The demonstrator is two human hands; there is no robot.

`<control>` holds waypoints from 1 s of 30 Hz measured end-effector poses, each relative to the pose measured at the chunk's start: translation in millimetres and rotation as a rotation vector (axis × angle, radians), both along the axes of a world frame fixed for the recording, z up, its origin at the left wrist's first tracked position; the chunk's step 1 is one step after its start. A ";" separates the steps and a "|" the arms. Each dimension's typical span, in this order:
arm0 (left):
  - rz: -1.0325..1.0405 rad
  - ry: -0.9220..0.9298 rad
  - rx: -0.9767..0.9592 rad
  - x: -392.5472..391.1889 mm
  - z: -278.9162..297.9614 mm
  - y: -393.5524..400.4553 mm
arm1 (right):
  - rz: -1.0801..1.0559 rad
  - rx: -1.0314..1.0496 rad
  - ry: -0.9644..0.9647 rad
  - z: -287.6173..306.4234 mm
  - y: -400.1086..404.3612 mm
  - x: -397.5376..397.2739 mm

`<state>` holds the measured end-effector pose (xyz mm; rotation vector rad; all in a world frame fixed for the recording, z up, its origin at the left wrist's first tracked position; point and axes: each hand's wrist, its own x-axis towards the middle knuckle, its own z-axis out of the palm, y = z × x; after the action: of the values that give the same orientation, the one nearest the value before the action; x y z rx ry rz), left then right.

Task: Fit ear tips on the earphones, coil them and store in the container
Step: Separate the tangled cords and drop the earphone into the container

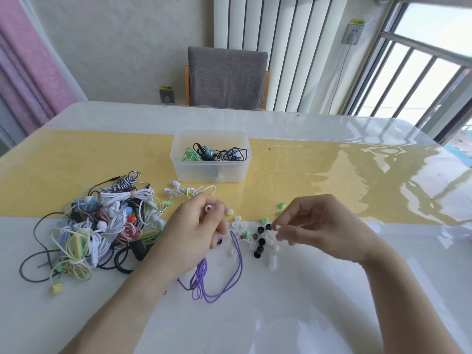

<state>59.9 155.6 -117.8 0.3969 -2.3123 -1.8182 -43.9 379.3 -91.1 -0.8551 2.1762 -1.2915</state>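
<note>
My left hand [196,226] pinches a purple earbud [209,208], and the purple earphone cable [217,274] hangs from it and loops on the table below. My right hand [314,223] hovers over a scatter of loose ear tips [258,238], white, black and green, and pinches a small white tip [277,228] at its fingertips. Behind my hands stands a clear plastic container [210,172] holding several coiled earphones in black and green.
A big tangled pile of earphones [102,223] in many colours lies at the left. A white earphone set [186,190] lies in front of the container. A yellow runner [306,175] crosses the glossy table. A grey chair [227,77] stands at the far edge.
</note>
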 end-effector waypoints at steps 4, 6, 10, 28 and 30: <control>-0.044 0.057 0.598 1.4 17.6 4.7 | 0.022 -0.226 -0.134 -7.8 -21.2 14.6; -0.092 0.064 0.795 2.5 24.3 3.4 | 0.011 -0.239 -0.137 -16.0 -31.1 21.1; -0.143 0.116 0.952 4.4 25.8 1.4 | 0.000 -0.327 -0.138 -24.2 -44.3 32.0; -0.076 0.280 0.336 2.1 4.1 25.3 | -0.206 -0.602 -0.144 -20.0 -53.7 38.5; -0.053 0.278 0.362 1.7 3.9 25.7 | -0.223 -0.600 -0.166 -18.3 -53.3 38.4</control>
<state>61.6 181.2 -114.0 0.1169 -1.8318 -2.1649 -5.6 326.0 -109.4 -0.6867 1.8064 -2.1037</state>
